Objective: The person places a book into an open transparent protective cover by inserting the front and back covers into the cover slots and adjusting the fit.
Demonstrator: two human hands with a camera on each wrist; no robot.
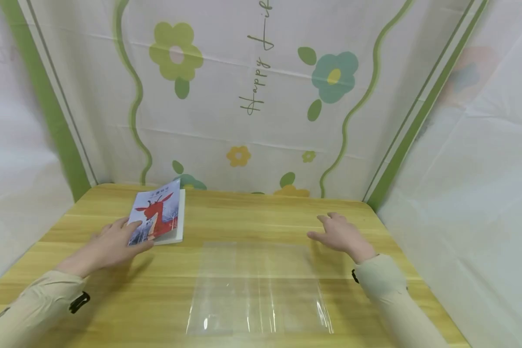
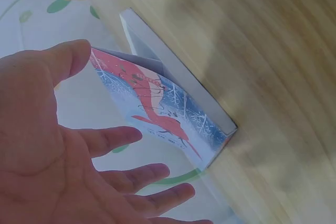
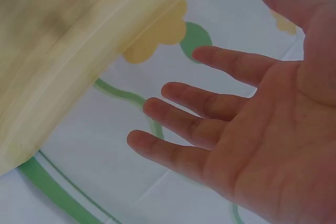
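At left of frame, a book, long side running up-frame, lies by the spread, empty left hand, well apart from the equally spread, empty right hand

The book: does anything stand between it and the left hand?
Nothing visible does. In the head view, the left hand is at the near side of the book, with no other object between them.
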